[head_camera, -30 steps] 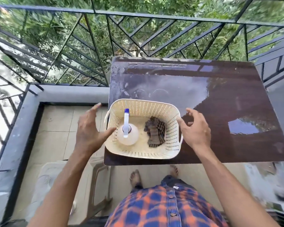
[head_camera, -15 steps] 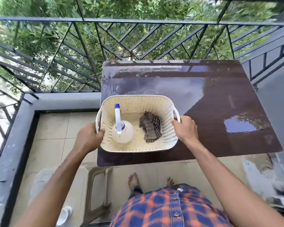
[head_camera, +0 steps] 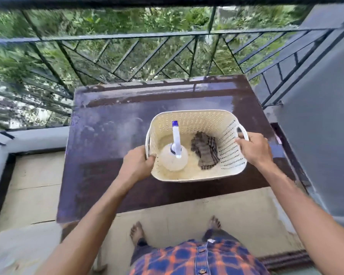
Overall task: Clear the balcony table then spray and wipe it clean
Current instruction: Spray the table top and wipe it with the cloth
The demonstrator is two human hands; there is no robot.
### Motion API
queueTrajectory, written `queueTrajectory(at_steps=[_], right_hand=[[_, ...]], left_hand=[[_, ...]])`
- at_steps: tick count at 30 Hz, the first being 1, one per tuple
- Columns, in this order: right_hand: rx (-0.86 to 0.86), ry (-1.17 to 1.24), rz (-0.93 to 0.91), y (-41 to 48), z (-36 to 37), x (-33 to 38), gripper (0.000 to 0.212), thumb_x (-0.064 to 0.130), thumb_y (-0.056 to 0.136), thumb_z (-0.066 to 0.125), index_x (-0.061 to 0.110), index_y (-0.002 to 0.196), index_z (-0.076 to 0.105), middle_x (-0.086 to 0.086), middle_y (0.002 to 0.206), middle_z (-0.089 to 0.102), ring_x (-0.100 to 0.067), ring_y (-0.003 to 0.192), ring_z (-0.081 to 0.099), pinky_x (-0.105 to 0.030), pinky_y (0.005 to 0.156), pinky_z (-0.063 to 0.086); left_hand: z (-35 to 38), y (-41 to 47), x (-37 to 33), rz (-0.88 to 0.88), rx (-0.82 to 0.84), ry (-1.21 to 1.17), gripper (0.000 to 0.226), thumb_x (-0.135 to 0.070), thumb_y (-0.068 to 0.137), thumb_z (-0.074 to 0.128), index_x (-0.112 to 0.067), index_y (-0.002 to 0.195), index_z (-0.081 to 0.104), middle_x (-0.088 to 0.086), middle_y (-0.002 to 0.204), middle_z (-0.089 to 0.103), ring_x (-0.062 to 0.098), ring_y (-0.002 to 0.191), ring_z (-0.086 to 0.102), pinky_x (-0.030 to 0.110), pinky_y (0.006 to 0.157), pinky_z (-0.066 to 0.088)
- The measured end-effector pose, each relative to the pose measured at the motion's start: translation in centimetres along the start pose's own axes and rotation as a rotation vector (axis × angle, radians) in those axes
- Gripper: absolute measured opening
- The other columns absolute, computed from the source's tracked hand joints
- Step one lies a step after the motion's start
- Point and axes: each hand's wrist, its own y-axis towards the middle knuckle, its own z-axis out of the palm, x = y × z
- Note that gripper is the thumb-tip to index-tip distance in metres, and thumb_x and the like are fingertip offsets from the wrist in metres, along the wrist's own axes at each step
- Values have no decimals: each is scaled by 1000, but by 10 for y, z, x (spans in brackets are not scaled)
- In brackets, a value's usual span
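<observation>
At the table (head_camera: pixel 107 139), left hand (head_camera: pixel 136 165) and right hand (head_camera: pixel 254 148) fingers round basket (head_camera: pixel 207 120) handles; spray bottle (head_camera: pixel 170 161) nozzle toward railing (head_camera: pixel 127 36).

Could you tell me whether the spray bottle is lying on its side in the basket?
No, the spray bottle stands upright in the basket, beside the checked cloth.

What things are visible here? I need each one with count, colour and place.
basket: one, cream, over the table; resting or lifted, cannot tell
spray bottle: one, clear with blue-white head, in basket, left
cloth: one, dark checked, in basket, right
table: one, dark brown, by the railing
railing: one, black, behind the table
floor: one, beige tiles, under the table
shirt: one, blue-orange checked, bottom edge
feet: two, bare, on the floor
left hand: one, grips basket's left handle
right hand: one, grips basket's right handle
</observation>
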Motion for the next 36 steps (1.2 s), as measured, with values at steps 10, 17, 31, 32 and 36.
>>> queueTrajectory(at_steps=[10,17,31,32,36], right_hand=[[23,-16,73,97,-113,-150,21,29,87,64,18,69,61,-3,68,58,-32,82,61,-36,68,40],[114,29,20,121,-108,-189,27,40,89,63,16,98,73,-9,89,74,-34,92,67,-45,83,54],[405,-399,-355,116,-65,-137,60,47,84,67,25,138,51,-10,126,53,-32,117,54,-42,100,47],[480,-465,-303,119,-55,-137,65,46,84,68,27,142,46,-12,130,49,-35,119,53,-43,101,47],[547,-554,-252,130,-21,-146,72,40,83,69,27,145,34,-18,144,36,-43,131,41,-48,107,41]], left_hand=[[166,4,-157,-87,46,-74,22,-25,96,55,-11,106,68,11,109,72,39,105,62,38,78,42],[192,-1,-183,-204,15,-52,20,-25,96,54,-15,108,66,8,109,73,39,107,62,36,78,38],[219,-6,-220,299,-256,40,85,-18,82,71,-1,152,27,21,155,36,33,147,26,47,121,24],[222,-2,-226,242,-204,-49,86,-21,83,72,-4,154,25,17,155,37,30,143,31,47,118,30],[233,18,-228,118,-39,-220,79,-32,78,80,-10,142,40,7,127,54,26,117,53,48,100,44]])
